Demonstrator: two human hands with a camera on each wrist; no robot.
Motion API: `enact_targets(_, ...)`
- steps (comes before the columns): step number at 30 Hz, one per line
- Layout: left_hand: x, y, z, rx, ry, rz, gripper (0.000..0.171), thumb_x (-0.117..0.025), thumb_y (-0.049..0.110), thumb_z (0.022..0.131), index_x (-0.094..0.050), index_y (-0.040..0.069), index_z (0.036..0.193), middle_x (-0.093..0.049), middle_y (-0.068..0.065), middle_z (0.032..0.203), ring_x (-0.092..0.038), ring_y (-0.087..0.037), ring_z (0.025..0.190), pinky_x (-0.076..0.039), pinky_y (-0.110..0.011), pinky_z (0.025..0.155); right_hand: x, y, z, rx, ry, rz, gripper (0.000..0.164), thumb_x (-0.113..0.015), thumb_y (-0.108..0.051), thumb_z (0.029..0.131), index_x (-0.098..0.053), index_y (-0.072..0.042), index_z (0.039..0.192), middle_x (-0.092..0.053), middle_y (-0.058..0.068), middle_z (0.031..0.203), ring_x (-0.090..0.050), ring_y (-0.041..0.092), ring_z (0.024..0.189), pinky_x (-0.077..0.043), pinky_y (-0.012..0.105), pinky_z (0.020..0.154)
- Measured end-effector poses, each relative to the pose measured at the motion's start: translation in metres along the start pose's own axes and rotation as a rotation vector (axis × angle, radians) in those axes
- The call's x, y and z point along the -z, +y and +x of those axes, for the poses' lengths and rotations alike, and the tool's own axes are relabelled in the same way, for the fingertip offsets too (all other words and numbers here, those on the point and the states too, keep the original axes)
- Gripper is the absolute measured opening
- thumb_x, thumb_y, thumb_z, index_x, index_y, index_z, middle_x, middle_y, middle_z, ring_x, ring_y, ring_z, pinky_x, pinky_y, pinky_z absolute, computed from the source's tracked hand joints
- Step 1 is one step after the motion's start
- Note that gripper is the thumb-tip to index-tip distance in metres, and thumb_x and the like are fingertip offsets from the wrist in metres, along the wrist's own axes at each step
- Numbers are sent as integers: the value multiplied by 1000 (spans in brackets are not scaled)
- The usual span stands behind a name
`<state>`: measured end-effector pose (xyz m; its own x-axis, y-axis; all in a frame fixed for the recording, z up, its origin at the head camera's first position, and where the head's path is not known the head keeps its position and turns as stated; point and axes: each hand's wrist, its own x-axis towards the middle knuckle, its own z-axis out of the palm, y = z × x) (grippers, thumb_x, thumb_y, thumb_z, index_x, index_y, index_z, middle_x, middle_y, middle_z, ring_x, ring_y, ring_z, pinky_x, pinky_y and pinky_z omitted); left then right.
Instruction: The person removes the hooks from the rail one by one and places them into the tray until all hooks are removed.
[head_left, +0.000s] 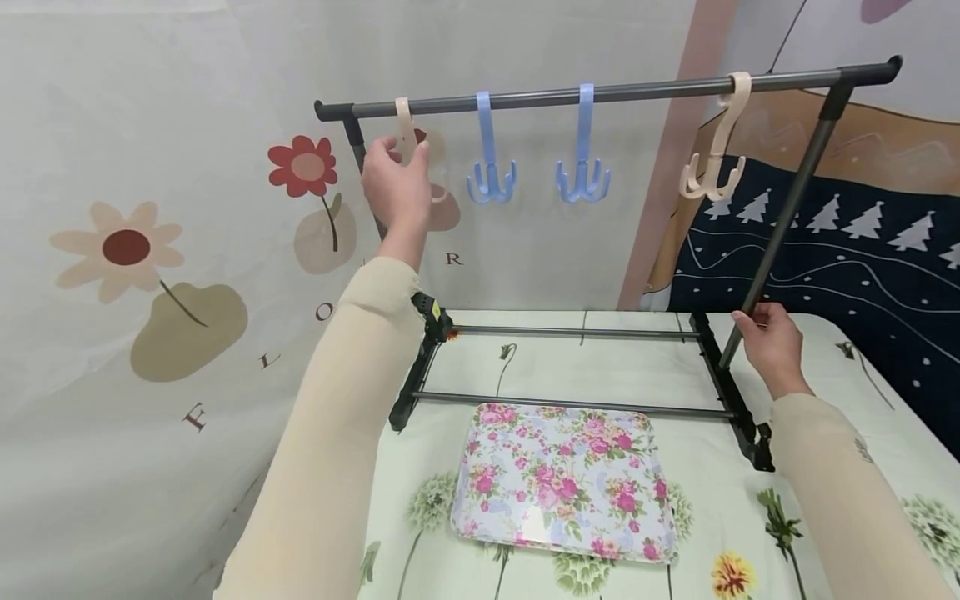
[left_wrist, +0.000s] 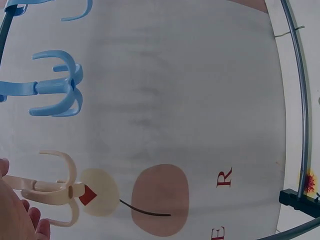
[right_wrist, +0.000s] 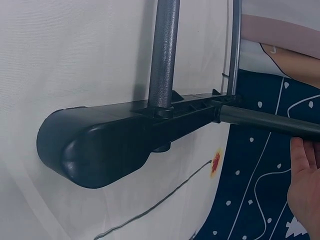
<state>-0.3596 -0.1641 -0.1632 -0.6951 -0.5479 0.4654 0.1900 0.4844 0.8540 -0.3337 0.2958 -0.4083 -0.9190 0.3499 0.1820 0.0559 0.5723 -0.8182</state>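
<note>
A beige four-prong hook (head_left: 405, 123) hangs at the left end of the dark rack's top bar (head_left: 528, 100). My left hand (head_left: 397, 187) holds it below the bar, thumb on one side and fingers on the other; its prongs stick out past the hand in the left wrist view. Low on the rack's right upright (head_left: 783, 200), my right hand (head_left: 772, 346) grips the pole. Between the rack's ends hang two blue hooks, a left one (head_left: 489, 150) and a right one (head_left: 583, 154). Another beige hook (head_left: 718, 150) hangs near the right end.
Black feet (head_left: 723, 392) joined by two thin bars carry the rack on a flower-printed cloth (head_left: 420, 558). In front lies a floral tray (head_left: 555, 492). A pale printed curtain (head_left: 187, 100) hangs behind and to the left, with a dark tree-patterned fabric (head_left: 840, 258) at right.
</note>
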Motion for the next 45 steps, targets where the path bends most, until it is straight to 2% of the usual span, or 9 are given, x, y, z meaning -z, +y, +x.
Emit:
enact_targets(8,-7,9,6,61,37,41,44,-69,37,93,-58,15,130,-63,-1,119,-57,-14,105,-46,-28,88,2,2,-1,-2,12,1,55,-41,-35,107,-38,10,138,-47,33,137,-48,46,124,-42,57,99)
enact_targets(14,-9,10,9,97,60,78,39,-70,38,92,-60,18,124,-66,1,116,-61,-14,102,-46,-30,87,1,1,-2,0,22,4,54,-42,-35,107,-39,10,137,-48,32,136,-49,45,123,-42,57,98)
enact_targets(23,-11,5,10,95,66,82,28,-66,32,95,-64,18,120,-69,1,112,-63,-14,99,-47,-31,85,-2,-2,-6,2,25,5,52,-43,-34,107,-41,10,135,-50,32,134,-49,45,123,-41,56,100)
enact_targets(33,-11,1,12,75,67,87,25,-64,31,97,-68,16,117,-70,0,110,-64,-14,100,-49,-30,84,-1,-4,-6,-3,14,-1,53,-43,-34,106,-40,10,135,-49,32,134,-49,45,121,-41,57,98)
enact_targets(45,-3,17,18,15,58,109,23,-65,29,97,-73,17,115,-72,0,111,-66,-13,100,-50,-29,86,1,-3,-6,-9,10,5,54,-44,-36,106,-41,10,135,-49,31,135,-48,44,122,-41,56,98)
